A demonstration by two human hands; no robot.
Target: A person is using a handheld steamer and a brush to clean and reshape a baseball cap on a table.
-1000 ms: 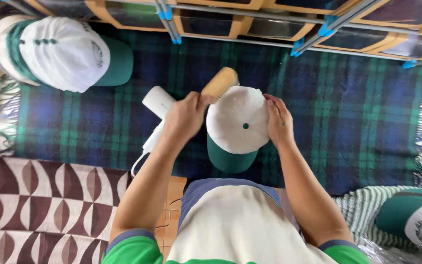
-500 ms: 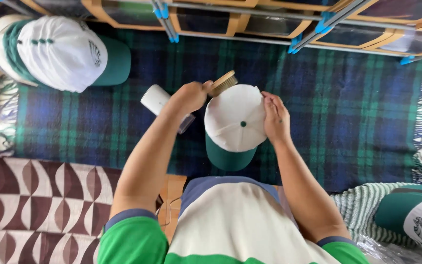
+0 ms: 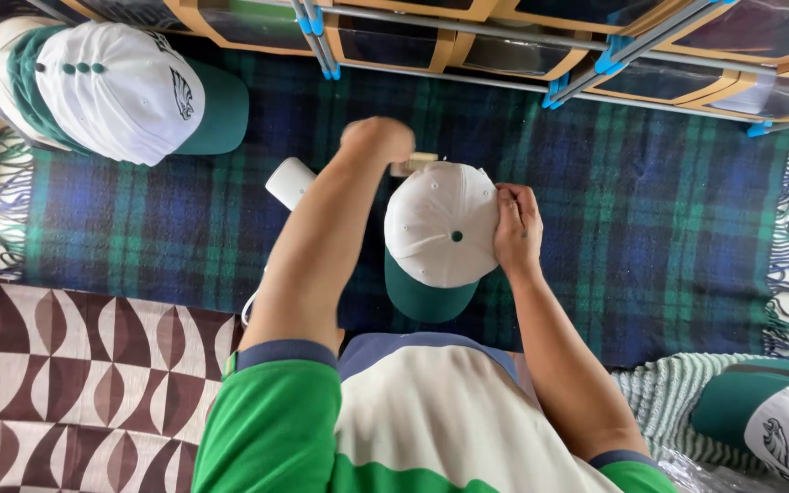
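A white baseball cap (image 3: 440, 224) with a green brim sits on the plaid blanket (image 3: 650, 201), brim pointing toward me. My right hand (image 3: 517, 226) holds its right side, fingers pinched on the crown. My left hand (image 3: 376, 140) is a closed fist at the cap's far edge, gripping a wooden brush (image 3: 413, 164) of which only a pale end shows. A white cylindrical device (image 3: 289, 181) with a cord lies on the blanket just left of my left forearm.
A stack of several white-and-green caps (image 3: 111, 87) lies at the far left. Another such cap (image 3: 778, 424) rests on a striped green cloth at lower right. Wooden-framed shelves on metal legs (image 3: 468, 46) run along the back. A brown patterned rug (image 3: 75, 374) lies lower left.
My left hand has left the white device and lifted the wooden brush, moving it up to the cap's far edge. The right hand has stayed on the cap's side.
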